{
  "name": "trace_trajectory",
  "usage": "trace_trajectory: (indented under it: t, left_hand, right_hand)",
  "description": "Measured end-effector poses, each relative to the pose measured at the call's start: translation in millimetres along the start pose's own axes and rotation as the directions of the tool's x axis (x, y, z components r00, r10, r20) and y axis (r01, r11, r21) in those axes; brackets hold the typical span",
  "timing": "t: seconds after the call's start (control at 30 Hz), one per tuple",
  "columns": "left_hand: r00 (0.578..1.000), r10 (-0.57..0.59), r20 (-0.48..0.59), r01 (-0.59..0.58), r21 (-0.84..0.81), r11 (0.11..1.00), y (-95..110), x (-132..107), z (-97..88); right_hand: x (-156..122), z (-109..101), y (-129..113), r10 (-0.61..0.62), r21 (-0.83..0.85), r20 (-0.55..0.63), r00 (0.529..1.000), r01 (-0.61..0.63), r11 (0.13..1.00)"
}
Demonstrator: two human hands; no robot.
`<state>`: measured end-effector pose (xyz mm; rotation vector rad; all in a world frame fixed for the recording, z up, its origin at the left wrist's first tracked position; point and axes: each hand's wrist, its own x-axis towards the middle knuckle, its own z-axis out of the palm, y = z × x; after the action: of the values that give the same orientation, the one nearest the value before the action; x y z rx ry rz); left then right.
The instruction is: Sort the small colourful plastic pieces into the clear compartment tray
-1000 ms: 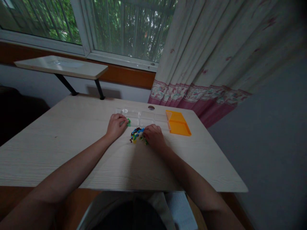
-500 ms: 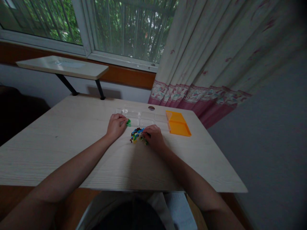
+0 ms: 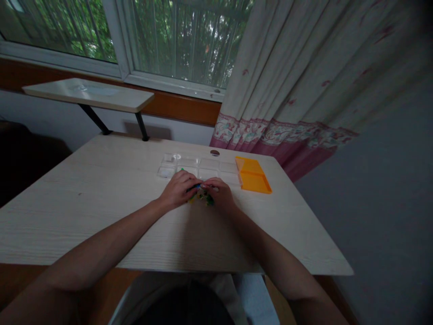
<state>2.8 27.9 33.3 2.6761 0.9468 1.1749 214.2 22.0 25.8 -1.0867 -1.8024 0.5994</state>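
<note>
A pile of small colourful plastic pieces [image 3: 202,195], in blue, green, yellow and dark tones, lies on the table between my hands. My left hand [image 3: 178,189] reaches over the pile from the left, its fingers closed and covering much of it. My right hand [image 3: 219,194] is at the pile's right side with thumb and fingers pinched together. The fingertips of both hands meet above the pieces; what they hold is hidden. Just behind my hands stands a clear compartment tray [image 3: 169,163]. A bit of green [image 3: 182,169] shows above my left knuckles.
Orange open plastic cases [image 3: 255,175] lie right of the tray. A round dark cable hole [image 3: 214,153] is behind it. A raised shelf [image 3: 91,92] stands at the table's back left. A curtain [image 3: 270,104] hangs past the back right edge, beside the window.
My left hand has moved right and nearer, from the green piece at the tray to the pile, meeting my right hand. My right hand has stayed nearly in place.
</note>
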Motion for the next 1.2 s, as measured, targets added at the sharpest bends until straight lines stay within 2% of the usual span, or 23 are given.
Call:
trace_trajectory:
  t: [0.37,0.53,0.77,0.9,1.0,1.1,1.2]
  left_hand:
    - [0.995,0.025,-0.1,-0.02,0.054,0.998,2.1,-1.6,1.0]
    - [0.994,0.007,-0.105,-0.001,0.062,0.998,0.6,-2.8,0.6]
    - [0.991,0.061,-0.12,-0.043,0.147,0.988,-1.3,-3.1,-1.2]
    - [0.995,0.043,-0.09,-0.026,0.182,0.983,-2.1,-4.2,-3.1]
    - [0.995,-0.011,-0.099,0.026,0.15,0.988,-6.4,-3.8,-5.5]
    - [0.983,-0.087,-0.159,0.103,0.096,0.99,-14.6,-2.6,-8.2]
    - [0.963,-0.171,-0.209,0.19,0.072,0.979,-24.2,-1.9,-10.5]
  right_hand:
    - [-0.9,1.8,-5.2,0.072,0.224,0.119,0.99,-0.097,0.97]
    - [-1.2,1.3,-6.0,0.091,0.214,0.14,0.986,-0.12,0.969]
    - [-1.7,2.5,-8.5,0.035,0.167,0.11,0.993,-0.053,0.984]
    - [-1.3,-0.6,-5.2,-0.032,0.045,0.085,0.996,0.028,0.999]
    - [0.8,-8.3,2.6,-0.109,-0.155,0.057,0.992,0.117,0.981]
    - [3.2,-18.0,9.7,-0.146,-0.382,0.103,0.984,0.175,0.908]
    - [4.2,-24.8,10.7,-0.109,-0.545,0.204,0.973,0.206,0.813]
